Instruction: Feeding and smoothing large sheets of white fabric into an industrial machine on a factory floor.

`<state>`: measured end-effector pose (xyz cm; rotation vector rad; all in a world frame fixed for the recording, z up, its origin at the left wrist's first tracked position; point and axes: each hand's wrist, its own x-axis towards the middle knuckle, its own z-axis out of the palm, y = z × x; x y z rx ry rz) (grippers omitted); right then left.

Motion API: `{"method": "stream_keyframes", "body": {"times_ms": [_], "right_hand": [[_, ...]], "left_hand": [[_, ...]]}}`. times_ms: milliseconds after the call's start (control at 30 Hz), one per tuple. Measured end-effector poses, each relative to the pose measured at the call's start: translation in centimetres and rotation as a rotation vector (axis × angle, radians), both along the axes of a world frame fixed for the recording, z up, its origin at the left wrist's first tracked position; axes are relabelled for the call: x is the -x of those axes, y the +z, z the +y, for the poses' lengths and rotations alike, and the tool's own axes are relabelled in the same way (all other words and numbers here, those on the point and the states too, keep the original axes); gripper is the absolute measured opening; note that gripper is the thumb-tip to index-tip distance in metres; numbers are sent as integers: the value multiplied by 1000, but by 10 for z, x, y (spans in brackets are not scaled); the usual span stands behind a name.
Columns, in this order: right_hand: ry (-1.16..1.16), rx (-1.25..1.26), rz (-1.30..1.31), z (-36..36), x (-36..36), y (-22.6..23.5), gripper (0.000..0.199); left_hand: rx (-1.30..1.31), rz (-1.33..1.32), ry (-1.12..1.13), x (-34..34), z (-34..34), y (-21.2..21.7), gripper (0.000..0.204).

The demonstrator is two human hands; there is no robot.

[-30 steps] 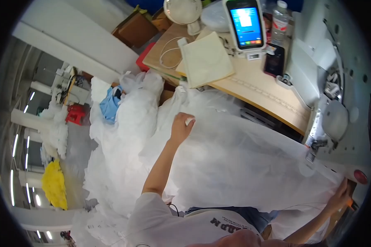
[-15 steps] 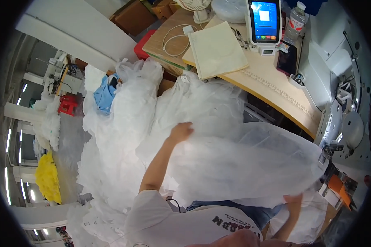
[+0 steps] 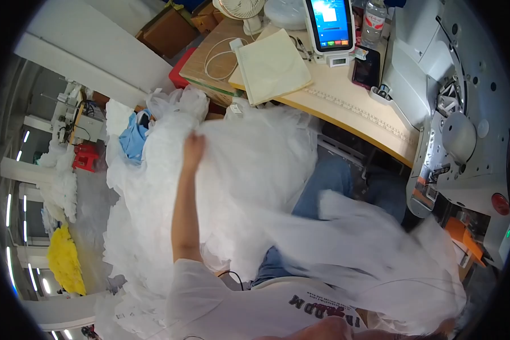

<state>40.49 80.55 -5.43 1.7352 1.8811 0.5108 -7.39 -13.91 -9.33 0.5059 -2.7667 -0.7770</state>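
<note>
Left hand farther out, seemingly gripping white fabric

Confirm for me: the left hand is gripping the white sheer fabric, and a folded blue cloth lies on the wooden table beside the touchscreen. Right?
Not quite. The head view shows the left hand gripping the white sheer fabric, but the folded cloth on the wooden table beside the touchscreen is cream, not blue.
</note>
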Motion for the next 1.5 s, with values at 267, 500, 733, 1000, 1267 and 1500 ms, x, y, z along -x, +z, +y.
{"method": "stream_keyframes", "body": {"times_ms": [267,500,733,1000,1267,1500], "right_hand": [[595,636,1521,-222,126,-45,24],[1210,1576,1382,-489,398,10,75],[1524,1349,260,-562,445,-121,54],[1807,1621,256,-429,319,75,25],[1819,976,747,-340,275,158,27],[1898,352,1285,-331,246,186,32]], "left_hand": [[-1132,145,-555,-93,161,130,33],[-142,-1194,-1860,-152,308,99,44],[-1027,-173,-674,-56,206,22,25],[-68,-469,-1387,-70,176,-13,68],[-107,-1054,-1267,-155,201,-10,63],[775,116,-666,-136,67,157,24]]}}
